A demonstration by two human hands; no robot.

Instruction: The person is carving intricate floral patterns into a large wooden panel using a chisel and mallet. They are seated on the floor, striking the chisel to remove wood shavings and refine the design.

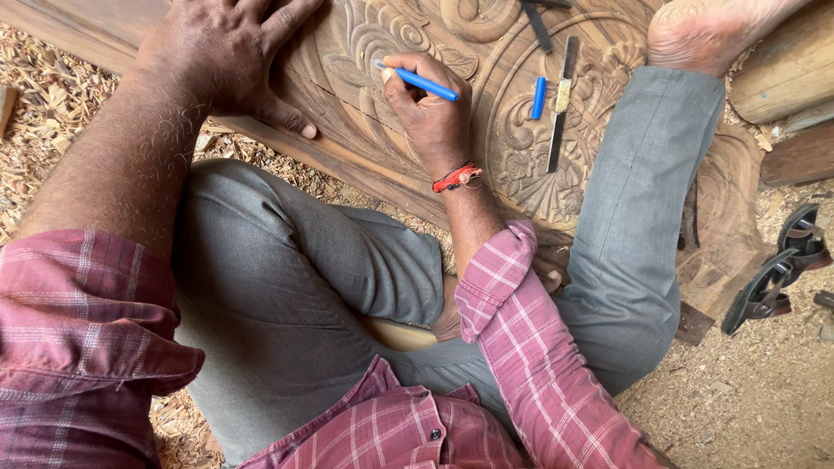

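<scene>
Blue pen [419, 82] is being pinched in the right hand [432, 113], thumb and first fingers closing on the barrel, tip touching the carved wooden panel [521, 139] at a leaf scroll near the upper middle of the view. Pen is slanting up-left, tip near the thumb side. Left hand [228, 56] is lying flat on the panel's plain border, fingers slightly spread, thumb pointing out toward the lower edge, holding nothing, just pressing down. Red thread band [455, 177] is sitting on the right wrist. Pen cap [539, 97] is lying loose on the round floral carving, just beside a slim chisel [560, 100] that is resting upright in the frame. Person is sitting on the ground cross-legged in grey trousers [287, 287] and a checked red shirt [539, 365], one bare foot [695, 35] propped on the panel at top right. Wood shavings [52, 95] are covering the ground at left; dark sandals [777, 269] are lying at far right, well apart from the work. Judgement on marking well: keeping the wrist resting on the carving for a steady line, following the relief edge closely, letting the flat left hand go on bracing the board so it is not shifting, and staying clear of the loose cap and chisel
</scene>
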